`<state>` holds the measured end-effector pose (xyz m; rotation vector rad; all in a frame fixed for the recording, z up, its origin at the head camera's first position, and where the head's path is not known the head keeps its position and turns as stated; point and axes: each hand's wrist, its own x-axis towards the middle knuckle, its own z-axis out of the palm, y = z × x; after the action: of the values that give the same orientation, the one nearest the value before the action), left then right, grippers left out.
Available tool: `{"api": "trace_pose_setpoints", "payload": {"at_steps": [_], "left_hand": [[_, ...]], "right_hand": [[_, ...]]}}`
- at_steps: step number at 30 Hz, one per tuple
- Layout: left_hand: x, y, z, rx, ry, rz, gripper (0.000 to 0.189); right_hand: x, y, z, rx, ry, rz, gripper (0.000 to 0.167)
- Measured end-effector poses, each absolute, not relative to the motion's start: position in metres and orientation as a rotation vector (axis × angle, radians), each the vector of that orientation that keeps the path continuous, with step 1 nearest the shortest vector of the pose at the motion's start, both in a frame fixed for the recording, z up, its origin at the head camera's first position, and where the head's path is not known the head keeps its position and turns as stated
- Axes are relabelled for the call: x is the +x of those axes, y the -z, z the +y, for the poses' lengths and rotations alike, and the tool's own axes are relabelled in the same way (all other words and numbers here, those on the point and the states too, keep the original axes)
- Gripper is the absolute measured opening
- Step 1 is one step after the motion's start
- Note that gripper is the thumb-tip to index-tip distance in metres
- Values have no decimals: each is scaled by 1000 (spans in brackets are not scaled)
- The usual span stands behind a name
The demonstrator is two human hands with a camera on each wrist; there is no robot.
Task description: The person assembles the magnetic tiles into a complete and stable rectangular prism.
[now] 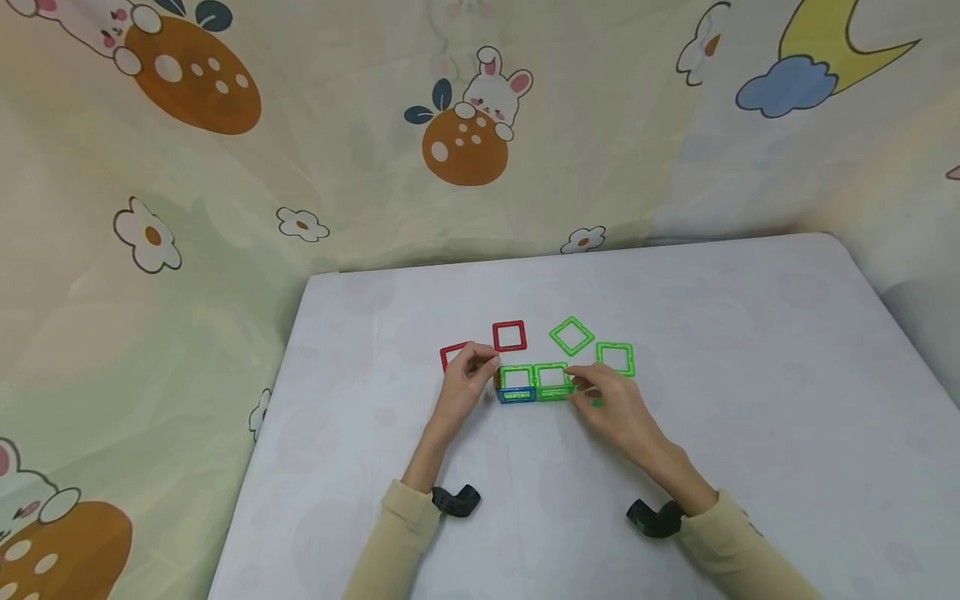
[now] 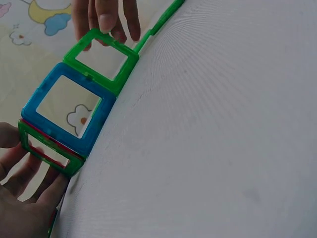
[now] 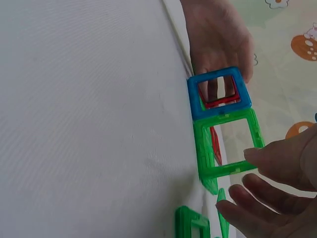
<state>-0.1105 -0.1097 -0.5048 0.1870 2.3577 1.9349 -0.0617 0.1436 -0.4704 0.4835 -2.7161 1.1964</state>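
A low box of magnetic tiles lies on the table. A blue square tile and a green square tile make its near side. At its left end, a green tile and a red strip show. My left hand touches that end, its fingers fairly straight against the outside. At the opposite end, my right hand pinches the edge of the near green tile, with the thumb in front and a finger partly hidden behind. The box's inside is mostly out of sight.
Behind the box lie a red square tile and a green tile turned cornerwise. Another green tile sits to the right. A second red tile is partly covered by my left hand. The table meets a patterned cloth backdrop.
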Motion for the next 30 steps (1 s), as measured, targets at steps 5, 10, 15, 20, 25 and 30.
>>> {"api": "trace_pose_setpoints", "payload": {"at_steps": [5,10,15,20,25,30], "left_hand": [[-110,505,-110,178,-1941,2349,23],[-111,506,-110,177,-1960,2329,23],[-111,507,-110,171,-1978,2312,23],[-111,506,-109,184,-1979,2313,23],[-110,504,-108,179,-1963,2321,24],[-109,504,-109,173,-1945,2327,24]], "right_hand": [[-58,470,151,464,-1120,-2737,37],[-53,472,160,481,-1049,-2745,36],[-47,475,170,569,-950,-2748,39],[-41,476,183,650,-865,-2810,45],[-35,480,192,745,-810,-2810,53],[-33,483,194,821,-726,-2760,55]]}}
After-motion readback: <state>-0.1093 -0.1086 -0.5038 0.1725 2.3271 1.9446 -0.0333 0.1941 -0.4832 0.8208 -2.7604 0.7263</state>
